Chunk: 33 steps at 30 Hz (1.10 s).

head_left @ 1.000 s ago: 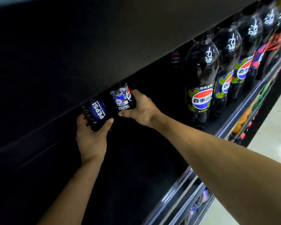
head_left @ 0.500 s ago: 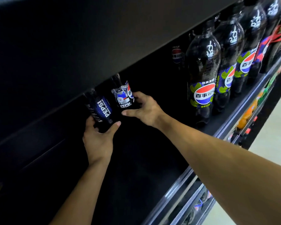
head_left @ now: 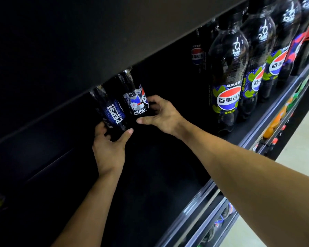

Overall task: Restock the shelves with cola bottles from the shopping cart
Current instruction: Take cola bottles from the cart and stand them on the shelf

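Left hand (head_left: 108, 150) grasps the tilted blue-label Pepsi Zero Sugar bottle (head_left: 112, 113) at its base. Right hand (head_left: 162, 116) grasps the second Pepsi bottle (head_left: 136, 99). Both bottles sit side by side, deep toward the shelf (head_left: 159, 166) back edge. Note: seat the bases flat with labels forward before my fingers (head_left: 100, 126) let go.

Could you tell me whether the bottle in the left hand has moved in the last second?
Yes, slightly: the bottle shifted right, towards the lime-labelled bottle standing on the shelf.
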### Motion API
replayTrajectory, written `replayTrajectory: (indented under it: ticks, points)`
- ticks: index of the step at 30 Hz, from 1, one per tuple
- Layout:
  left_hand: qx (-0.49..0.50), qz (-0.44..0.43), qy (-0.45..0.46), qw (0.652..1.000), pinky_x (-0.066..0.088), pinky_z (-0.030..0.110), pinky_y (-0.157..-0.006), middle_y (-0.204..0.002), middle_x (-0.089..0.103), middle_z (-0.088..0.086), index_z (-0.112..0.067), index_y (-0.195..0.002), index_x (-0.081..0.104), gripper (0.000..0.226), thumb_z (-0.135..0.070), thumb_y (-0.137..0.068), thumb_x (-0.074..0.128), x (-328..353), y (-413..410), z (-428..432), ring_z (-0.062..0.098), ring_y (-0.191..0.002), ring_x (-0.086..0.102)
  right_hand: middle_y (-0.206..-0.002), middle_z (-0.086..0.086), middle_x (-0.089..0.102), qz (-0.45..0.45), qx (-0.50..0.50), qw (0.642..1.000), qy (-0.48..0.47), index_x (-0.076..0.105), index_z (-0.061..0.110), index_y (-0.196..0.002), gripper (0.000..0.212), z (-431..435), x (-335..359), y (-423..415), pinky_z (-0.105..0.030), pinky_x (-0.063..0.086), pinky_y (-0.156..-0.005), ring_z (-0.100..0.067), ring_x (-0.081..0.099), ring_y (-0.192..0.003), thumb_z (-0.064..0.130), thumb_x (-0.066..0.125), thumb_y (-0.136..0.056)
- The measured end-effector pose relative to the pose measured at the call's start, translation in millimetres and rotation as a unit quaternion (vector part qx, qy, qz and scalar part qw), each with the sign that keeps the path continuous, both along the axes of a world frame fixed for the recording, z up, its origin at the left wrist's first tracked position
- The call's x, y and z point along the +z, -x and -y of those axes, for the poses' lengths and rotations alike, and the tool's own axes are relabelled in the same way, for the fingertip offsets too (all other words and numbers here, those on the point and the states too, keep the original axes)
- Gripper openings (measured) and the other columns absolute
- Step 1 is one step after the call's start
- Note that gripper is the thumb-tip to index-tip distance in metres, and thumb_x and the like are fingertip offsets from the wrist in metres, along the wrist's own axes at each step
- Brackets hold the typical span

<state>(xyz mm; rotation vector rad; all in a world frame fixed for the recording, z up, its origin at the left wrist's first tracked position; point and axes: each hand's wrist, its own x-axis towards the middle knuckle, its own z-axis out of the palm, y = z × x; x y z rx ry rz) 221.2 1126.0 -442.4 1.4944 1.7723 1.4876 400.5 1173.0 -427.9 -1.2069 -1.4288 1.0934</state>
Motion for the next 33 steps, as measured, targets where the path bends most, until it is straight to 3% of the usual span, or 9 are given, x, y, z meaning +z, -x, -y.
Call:
replayTrajectory:
  ticks: [4,9,12,15,18,20,22,27,33]
  points:
    - [0.001,0.009,0.001,1.000,0.056,0.041,-0.096,-0.122,0.064,-0.009,-0.024,-0.134,0.054,0.069,-0.032,-0.074,0.088,-0.1,-0.1,-0.2,0.014,-0.108,0.065,-0.138,-0.003,0.059,0.001,-0.002,1.000,-0.003,0.055,0.024,-0.139,0.073,-1.6,-1.3,-0.7,-0.047,0.043,-0.115,-0.017,0.048,-0.138,0.021,0.091,-0.075]
    - [0.009,-0.003,0.001,1.000,0.055,0.022,-0.087,-0.116,0.063,-0.014,-0.023,-0.135,0.054,0.068,-0.030,-0.076,0.087,3.0,-1.5,3.2,-0.002,-0.097,0.062,-0.138,-0.003,0.060,0.007,-0.002,1.000,0.002,0.055,0.024,-0.140,0.075,-2.7,-3.7,-0.7,-0.043,0.044,-0.114,-0.015,0.048,-0.137,0.025,0.091,-0.075]
    - [0.029,-0.010,0.016,0.999,0.054,0.034,-0.096,-0.114,0.060,-0.017,-0.025,-0.133,0.053,0.071,-0.037,-0.074,0.088,4.0,-3.5,4.2,0.009,-0.105,0.062,-0.139,-0.005,0.059,0.004,-0.011,1.000,0.007,0.055,0.026,-0.139,0.075,-1.5,-2.7,-0.1,-0.045,0.045,-0.113,-0.017,0.049,-0.137,0.027,0.092,-0.074]
    - [0.034,-0.030,0.015,0.999,0.054,0.036,-0.096,-0.105,0.056,-0.024,-0.025,-0.128,0.053,0.065,-0.034,-0.075,0.088,10.7,-9.3,9.2,0.005,-0.098,0.062,-0.141,-0.009,0.055,0.025,-0.030,0.998,0.041,0.053,0.024,-0.140,0.076,2.6,5.0,1.9,-0.043,0.048,-0.111,-0.022,0.053,-0.132,0.024,0.092,-0.074]
    - [0.037,-0.025,0.058,0.997,0.055,0.040,-0.096,-0.113,0.063,-0.010,-0.024,-0.127,0.052,0.065,-0.027,-0.074,0.089,19.0,-9.2,10.7,0.016,-0.106,0.066,-0.138,-0.009,0.055,0.036,-0.026,0.994,0.098,0.048,0.022,-0.141,0.080,11.8,14.3,-0.5,-0.043,0.053,-0.105,-0.025,0.060,-0.124,0.016,0.092,-0.074]
    - [0.047,-0.019,0.123,0.991,0.057,0.045,-0.094,-0.121,0.066,0.001,-0.025,-0.129,0.051,0.067,-0.025,-0.073,0.089,26.3,-5.3,12.7,0.025,-0.108,0.067,-0.133,-0.006,0.057,0.097,-0.006,0.989,0.114,0.045,0.018,-0.142,0.080,27.0,23.3,-6.4,-0.040,0.051,-0.105,-0.022,0.059,-0.121,0.018,0.091,-0.075]
    - [0.039,-0.057,0.196,0.978,0.055,0.044,-0.096,-0.125,0.064,0.004,-0.025,-0.132,0.050,0.065,-0.029,-0.077,0.085,38.3,-2.2,27.3,0.028,-0.110,0.065,-0.126,-0.004,0.059,0.230,0.032,0.968,0.093,0.048,0.017,-0.140,0.073,49.6,36.1,-14.7,-0.035,0.049,-0.104,-0.021,0.059,-0.119,0.023,0.088,-0.079]
    - [-0.046,-0.349,0.262,0.899,0.045,0.044,-0.104,-0.135,0.056,0.004,-0.030,-0.127,0.053,0.052,-0.046,-0.082,0.075,79.1,-1.2,105.8,0.033,-0.128,0.049,-0.136,-0.010,0.060,0.518,0.107,0.848,0.023,0.051,0.022,-0.141,0.059,112.5,88.8,-26.4,-0.038,0.050,-0.101,-0.033,0.055,-0.129,0.028,0.073,-0.087]
    - [-0.060,-0.376,0.308,0.872,0.045,0.044,-0.104,-0.134,0.059,0.005,-0.027,-0.116,0.059,0.044,-0.044,-0.079,0.075,149.1,6.1,191.1,0.032,-0.126,0.052,-0.133,-0.013,0.065,0.614,0.100,0.783,0.008,0.062,0.016,-0.129,0.043,197.5,160.0,-21.3,-0.040,0.051,-0.096,-0.034,0.061,-0.125,0.022,0.063,-0.086]
